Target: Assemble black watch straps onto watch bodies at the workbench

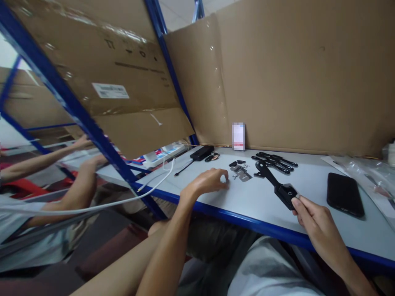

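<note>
My right hand (316, 218) pinches a black handled tool (277, 187) by its wide block-like end. The tool's slim, rounded end points up and to the left, above the table; I cannot make out its exact kind. Over the front part of the table hovers my left hand (211, 181), fingers curved and apart, with nothing visible in them. Just beyond its fingertips lies a loose group of small flat metal pieces (243, 174). Several black handles (274, 160) rest in a bunch behind the tool.
A black phone (345, 194) lies at the right, near clear plastic bags (367, 172). A lit phone (238, 136) leans on the cardboard wall (293, 74). A black box with a cable (202, 153) sits left. A white cable (157, 187) crosses the blue frame; another person's arm (77, 187) is beyond.
</note>
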`<state>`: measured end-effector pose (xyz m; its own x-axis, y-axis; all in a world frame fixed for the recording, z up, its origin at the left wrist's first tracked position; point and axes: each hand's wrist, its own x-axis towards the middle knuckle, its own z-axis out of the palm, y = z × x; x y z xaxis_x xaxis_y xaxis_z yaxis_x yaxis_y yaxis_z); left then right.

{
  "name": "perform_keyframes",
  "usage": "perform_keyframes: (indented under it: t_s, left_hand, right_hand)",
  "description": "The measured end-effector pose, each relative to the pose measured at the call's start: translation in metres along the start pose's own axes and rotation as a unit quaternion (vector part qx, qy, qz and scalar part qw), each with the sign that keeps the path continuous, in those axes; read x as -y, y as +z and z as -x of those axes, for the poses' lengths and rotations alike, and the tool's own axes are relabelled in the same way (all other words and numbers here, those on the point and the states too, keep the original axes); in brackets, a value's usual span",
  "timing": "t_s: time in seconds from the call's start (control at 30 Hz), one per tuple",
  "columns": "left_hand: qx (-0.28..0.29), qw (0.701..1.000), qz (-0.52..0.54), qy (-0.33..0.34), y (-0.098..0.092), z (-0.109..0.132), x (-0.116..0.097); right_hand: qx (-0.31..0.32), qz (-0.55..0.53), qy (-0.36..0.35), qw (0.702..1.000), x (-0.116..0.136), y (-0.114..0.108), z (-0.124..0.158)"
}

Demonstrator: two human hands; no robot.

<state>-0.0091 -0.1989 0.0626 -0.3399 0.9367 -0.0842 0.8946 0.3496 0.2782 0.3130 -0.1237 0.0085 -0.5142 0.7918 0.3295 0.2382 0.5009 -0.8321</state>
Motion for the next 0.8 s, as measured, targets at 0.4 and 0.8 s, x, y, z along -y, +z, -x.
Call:
perform_keyframes:
  t_s: [0.4,0.8]
  left_hand:
    - [-0.029,0.992,0.109,0.059,0.008,-0.003,-0.012]
    - [0.031,0.886,0.388,0.253,0.026,0.063,-0.13]
  right_hand:
    - [-0.012,0.078,-0.015,0.997,0.004,0.005,-0.002]
    - [0.023,0.186,0.005,0.982,0.009,0.008,-0.003]
